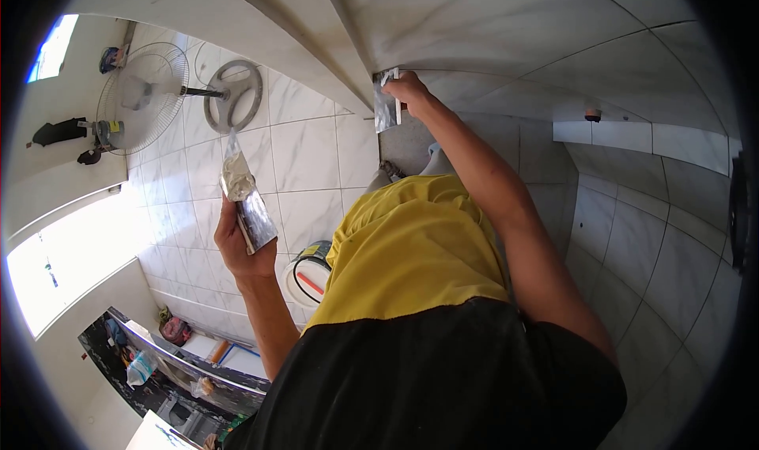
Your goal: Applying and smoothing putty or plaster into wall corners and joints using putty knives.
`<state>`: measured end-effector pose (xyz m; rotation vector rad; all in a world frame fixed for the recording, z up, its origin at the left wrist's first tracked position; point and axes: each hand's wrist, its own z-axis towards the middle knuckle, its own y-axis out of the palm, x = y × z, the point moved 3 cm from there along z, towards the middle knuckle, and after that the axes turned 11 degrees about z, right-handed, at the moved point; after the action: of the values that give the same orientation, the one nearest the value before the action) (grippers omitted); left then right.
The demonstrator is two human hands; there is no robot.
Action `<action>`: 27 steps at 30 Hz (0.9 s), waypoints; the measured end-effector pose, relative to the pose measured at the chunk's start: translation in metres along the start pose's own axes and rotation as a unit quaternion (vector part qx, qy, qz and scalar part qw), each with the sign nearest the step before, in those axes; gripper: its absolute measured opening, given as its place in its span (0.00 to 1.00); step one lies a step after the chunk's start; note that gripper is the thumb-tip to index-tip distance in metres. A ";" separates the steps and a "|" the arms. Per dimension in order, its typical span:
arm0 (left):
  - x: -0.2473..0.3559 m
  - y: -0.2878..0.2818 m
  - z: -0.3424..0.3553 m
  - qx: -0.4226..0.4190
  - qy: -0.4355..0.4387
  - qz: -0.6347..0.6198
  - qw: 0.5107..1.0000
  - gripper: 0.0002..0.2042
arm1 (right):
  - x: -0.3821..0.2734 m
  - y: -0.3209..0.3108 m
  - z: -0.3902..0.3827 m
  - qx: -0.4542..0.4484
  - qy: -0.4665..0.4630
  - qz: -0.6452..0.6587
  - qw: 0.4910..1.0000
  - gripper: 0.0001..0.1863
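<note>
My left hand (245,252) is closed round a flat metal putty blade (257,219), held out over the tiled floor. A lump of off-white putty (237,176) lies on its far half. Stretched forward, my right hand (409,91) grips a wide filling knife (385,113) with a pale strip along one edge. Its blade is up at the corner where the door frame (348,70) meets the marbled wall tiles (474,23). Whether the blade touches the surface I cannot tell.
A bucket (310,282) with a black handle stands on the floor left of my body. A pedestal fan (146,94) on a round grey base (234,96) is at the far left. Cluttered dark shelving (178,363) fills the lower left. Tiled walls (632,244) close in on the right.
</note>
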<state>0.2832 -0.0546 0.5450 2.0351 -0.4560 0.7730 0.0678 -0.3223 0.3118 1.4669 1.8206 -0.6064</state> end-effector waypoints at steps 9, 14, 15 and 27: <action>0.000 -0.003 0.002 0.007 0.005 0.029 1.000 0.15 | -0.013 0.001 -0.009 -0.001 -0.043 0.042 0.998 0.08; -0.001 0.001 0.004 -0.012 -0.010 0.010 1.000 0.15 | -0.019 -0.003 -0.013 -0.029 -0.019 0.044 0.998 0.07; -0.001 0.001 0.004 -0.010 -0.009 0.009 1.000 0.15 | -0.024 -0.001 -0.020 -0.038 -0.013 0.058 0.997 0.07; -0.004 0.006 0.007 -0.011 -0.017 0.018 1.000 0.15 | -0.067 0.002 -0.065 -0.050 -0.007 0.097 0.994 0.08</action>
<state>0.2788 -0.0641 0.5429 2.0274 -0.5193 0.7538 0.0612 -0.3167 0.4051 1.5452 1.6487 -0.4207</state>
